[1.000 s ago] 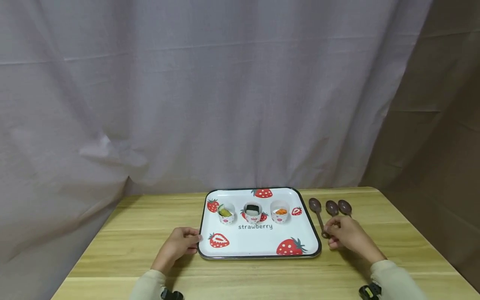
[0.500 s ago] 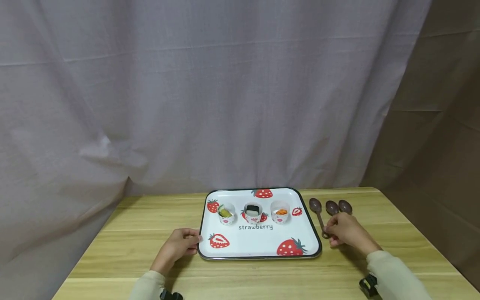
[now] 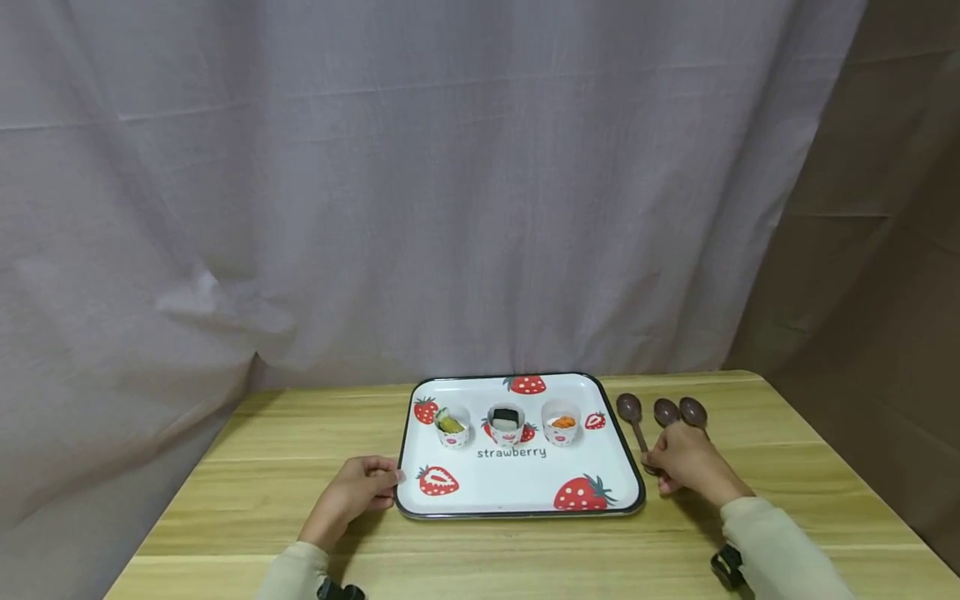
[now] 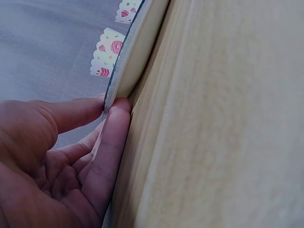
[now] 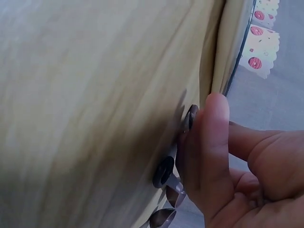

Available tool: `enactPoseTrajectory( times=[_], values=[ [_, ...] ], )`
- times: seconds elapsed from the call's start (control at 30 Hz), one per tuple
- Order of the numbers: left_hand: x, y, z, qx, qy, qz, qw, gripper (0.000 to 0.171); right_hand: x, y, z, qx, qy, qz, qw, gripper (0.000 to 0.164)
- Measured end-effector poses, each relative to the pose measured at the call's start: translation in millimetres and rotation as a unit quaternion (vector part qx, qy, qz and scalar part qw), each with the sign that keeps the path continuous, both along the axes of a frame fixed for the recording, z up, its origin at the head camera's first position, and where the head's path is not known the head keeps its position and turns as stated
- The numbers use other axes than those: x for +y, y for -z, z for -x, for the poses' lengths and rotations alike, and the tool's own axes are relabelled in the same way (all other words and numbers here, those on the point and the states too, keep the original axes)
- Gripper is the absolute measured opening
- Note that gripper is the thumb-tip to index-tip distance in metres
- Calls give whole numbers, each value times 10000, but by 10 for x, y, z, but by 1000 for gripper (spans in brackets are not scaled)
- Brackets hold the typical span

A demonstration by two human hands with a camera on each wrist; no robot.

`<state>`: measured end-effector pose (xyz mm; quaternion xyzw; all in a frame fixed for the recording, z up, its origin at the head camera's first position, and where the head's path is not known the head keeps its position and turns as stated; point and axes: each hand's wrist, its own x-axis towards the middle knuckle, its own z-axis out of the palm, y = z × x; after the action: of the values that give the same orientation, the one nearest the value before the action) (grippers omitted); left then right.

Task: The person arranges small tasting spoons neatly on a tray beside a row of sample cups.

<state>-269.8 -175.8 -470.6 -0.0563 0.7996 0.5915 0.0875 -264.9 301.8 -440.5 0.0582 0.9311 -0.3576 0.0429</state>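
Observation:
My left hand [image 3: 356, 487] pinches the left rim of a white strawberry-print tray [image 3: 510, 483], thumb on top and a finger beneath, as the left wrist view shows. On the tray stand three small paper cups: one with green food [image 3: 452, 427], one with a black-and-white rice piece [image 3: 506, 425], one with orange food [image 3: 562, 423]. Beyond the tray's right edge, my right hand [image 3: 693, 461] pinches the handle end of the leftmost brown spoon [image 3: 630, 408]. Its fingers partly hide the ring-shaped end [image 5: 191, 117].
Two more brown spoons, a middle one [image 3: 666, 412] and a right one [image 3: 693, 412], lie side by side, their handles mostly hidden by my right hand. The wooden table [image 3: 262, 467] ends at a grey curtain [image 3: 480, 208] behind.
My right hand has shifted slightly forward over the spoon handles, and the gap between the leftmost spoon and the other two has widened a little. My left hand and the tray stay put.

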Motion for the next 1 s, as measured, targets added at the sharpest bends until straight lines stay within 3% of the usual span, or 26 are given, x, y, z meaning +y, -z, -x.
enactPoseTrajectory(
  times=[0.17, 0.37, 0.57, 1.0],
  values=[
    [-30, 8, -19, -45, -68, 6, 10000, 22, -33, 13, -4, -61, -45, 119, 9999, 27],
    [-30, 22, -13, -43, -42, -41, 10000, 23, -19, 32, -8, -115, -65, 682, 9976, 26],
    [-6, 7, 17, -10, 107, -160, 9998, 23, 23, 9, 1, -250, -94, 1162, 9929, 21],
    [-17, -5, 3, -14, 84, -158, 9998, 23, 55, 7, -20, -306, -107, 1890, 9814, 25]
  ],
)
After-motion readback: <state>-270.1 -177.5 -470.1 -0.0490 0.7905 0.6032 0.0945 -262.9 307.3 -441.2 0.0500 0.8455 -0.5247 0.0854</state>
